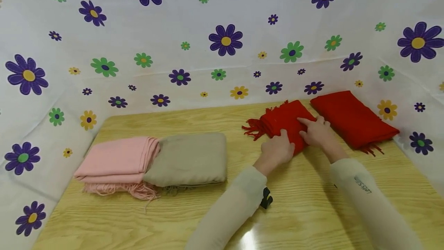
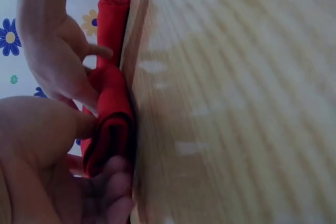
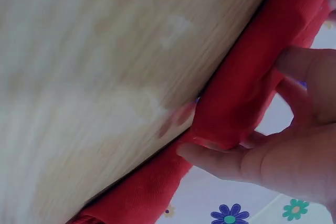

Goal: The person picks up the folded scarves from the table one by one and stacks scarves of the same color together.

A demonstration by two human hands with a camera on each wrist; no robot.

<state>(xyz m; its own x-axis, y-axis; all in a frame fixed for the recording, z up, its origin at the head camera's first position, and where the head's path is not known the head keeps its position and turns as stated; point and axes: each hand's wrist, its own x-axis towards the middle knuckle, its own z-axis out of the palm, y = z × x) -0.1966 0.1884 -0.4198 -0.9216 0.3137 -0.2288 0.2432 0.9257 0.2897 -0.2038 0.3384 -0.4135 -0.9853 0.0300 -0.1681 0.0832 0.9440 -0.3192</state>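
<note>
A folded red scarf with a fringe at its left end lies on the wooden table, right of centre. My left hand grips its near end; in the left wrist view the thumb and fingers wrap the folded edge of the scarf. My right hand lies on top of the scarf a little farther back. In the right wrist view its thumb is tucked under the fold of the red cloth and its fingers lie over it.
A second folded red scarf lies just to the right, near the table's right edge. A folded pink scarf and a folded beige one sit side by side at the left. Flowered sheeting walls the table in.
</note>
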